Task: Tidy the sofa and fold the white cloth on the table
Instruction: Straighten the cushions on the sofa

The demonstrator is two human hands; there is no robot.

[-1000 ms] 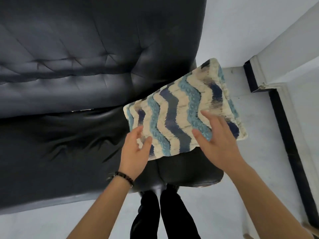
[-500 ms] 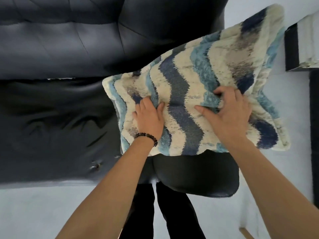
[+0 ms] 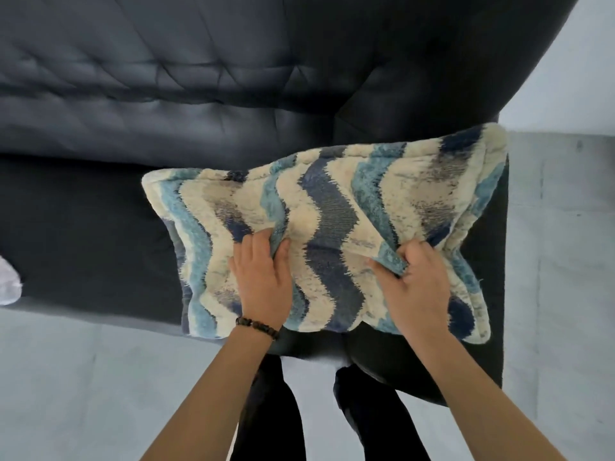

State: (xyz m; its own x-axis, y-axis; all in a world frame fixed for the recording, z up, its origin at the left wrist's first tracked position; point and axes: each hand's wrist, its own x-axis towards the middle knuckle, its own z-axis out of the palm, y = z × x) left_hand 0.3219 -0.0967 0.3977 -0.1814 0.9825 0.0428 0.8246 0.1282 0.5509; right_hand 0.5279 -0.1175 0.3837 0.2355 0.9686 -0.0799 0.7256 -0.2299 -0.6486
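Over sofa [image 3: 199, 94], both hands [image 3: 263, 277] pinch cushion [image 3: 332, 211].

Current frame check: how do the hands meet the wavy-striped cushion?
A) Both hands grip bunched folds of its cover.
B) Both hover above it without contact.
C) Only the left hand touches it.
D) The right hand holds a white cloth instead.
A: the left hand and the right hand each curl fingers and thumb round a raised fold of the cushion, which lies over the sofa.
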